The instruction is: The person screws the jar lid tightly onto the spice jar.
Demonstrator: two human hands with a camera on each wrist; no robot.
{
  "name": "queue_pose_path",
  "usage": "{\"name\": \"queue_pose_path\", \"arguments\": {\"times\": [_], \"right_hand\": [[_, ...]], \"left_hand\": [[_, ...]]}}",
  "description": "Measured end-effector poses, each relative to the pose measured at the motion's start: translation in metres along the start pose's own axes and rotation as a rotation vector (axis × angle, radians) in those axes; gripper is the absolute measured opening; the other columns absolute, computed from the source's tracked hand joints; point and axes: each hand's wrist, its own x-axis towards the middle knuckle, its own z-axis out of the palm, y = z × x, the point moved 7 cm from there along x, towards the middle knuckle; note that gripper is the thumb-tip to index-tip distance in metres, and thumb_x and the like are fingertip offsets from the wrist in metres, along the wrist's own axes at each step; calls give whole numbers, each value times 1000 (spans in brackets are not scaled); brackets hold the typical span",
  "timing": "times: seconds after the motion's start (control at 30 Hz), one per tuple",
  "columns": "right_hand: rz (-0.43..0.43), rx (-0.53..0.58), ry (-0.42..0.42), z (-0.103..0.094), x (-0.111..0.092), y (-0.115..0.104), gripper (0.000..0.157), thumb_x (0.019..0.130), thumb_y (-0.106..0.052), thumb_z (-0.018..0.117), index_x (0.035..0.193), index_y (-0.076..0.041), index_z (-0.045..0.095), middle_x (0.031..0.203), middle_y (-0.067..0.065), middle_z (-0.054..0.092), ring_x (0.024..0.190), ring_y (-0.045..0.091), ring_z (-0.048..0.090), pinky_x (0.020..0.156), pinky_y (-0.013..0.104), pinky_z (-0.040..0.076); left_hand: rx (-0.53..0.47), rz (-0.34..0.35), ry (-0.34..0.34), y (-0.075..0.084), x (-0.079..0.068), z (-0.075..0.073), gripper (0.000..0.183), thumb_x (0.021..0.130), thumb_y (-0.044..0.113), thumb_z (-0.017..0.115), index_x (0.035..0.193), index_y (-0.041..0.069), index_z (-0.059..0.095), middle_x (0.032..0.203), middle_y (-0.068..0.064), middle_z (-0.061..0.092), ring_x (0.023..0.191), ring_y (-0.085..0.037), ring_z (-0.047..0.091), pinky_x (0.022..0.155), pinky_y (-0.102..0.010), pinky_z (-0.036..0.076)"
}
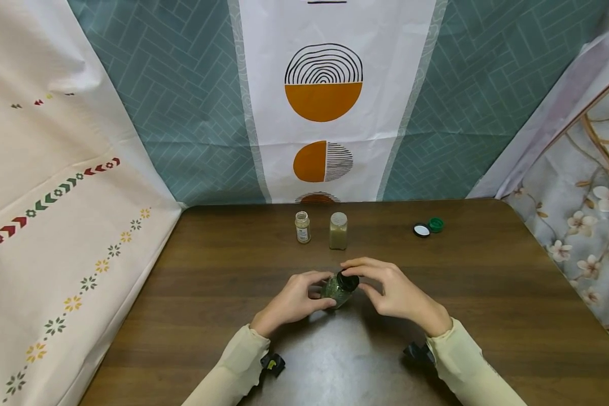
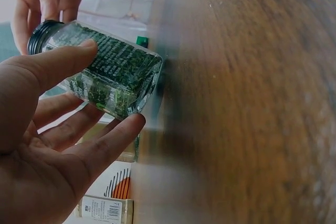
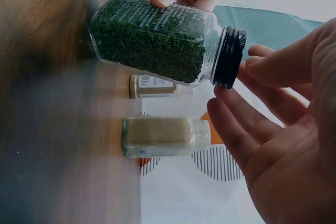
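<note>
A clear glass jar point(image 3: 152, 40) of dried green herbs is tilted above the table, its black screw lid point(image 3: 229, 57) towards the right hand. My left hand point(image 1: 304, 299) grips the jar's body, thumb on the near side and fingers on the far side. The right hand point(image 1: 393, 287) has its fingertips and thumb around the black lid, which sits on the jar's neck. In the left wrist view, green flakes and white print show through the glass point(image 2: 123, 61).
Farther back on the table point(image 1: 223, 242) stand a small open-topped jar point(image 1: 303, 228) with a label and a square jar point(image 1: 338, 232) of pale powder. At the back right lie a black lid with a white inside point(image 1: 421, 230) and a green cap point(image 1: 436, 225). Fabric hangs behind.
</note>
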Motion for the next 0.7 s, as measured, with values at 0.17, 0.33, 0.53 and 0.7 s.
{"name": "queue_pose_path", "arguments": {"times": [0.17,0.33,0.53,0.7], "right_hand": [[-3,1,3,0,0,0,39,89,10,70,124,-8,72,133,10,67,117,22,67,79,28,59],[2,-7,10,0,0,2,35,90,5,74,123,-7,72,131,9,67,97,13,66,73,26,57],[8,-10,21,1,0,5,37,89,4,76,125,-5,71,128,10,66,87,9,63,70,29,58],[40,-19,-2,3,0,6,41,91,3,74,132,-4,67,130,8,63,85,5,59,69,23,56]], "left_hand": [[2,3,3,0,0,0,51,94,21,79,139,6,62,139,-14,63,115,-31,70,88,-26,61],[4,5,3,0,0,0,50,93,20,79,139,5,63,139,-14,63,116,-31,70,89,-27,61],[23,25,10,-1,1,1,49,93,22,79,137,5,64,138,-13,65,115,-29,71,91,-34,61],[63,24,22,0,0,-1,51,92,23,80,137,6,64,137,-12,66,116,-27,70,96,-39,60]]}}
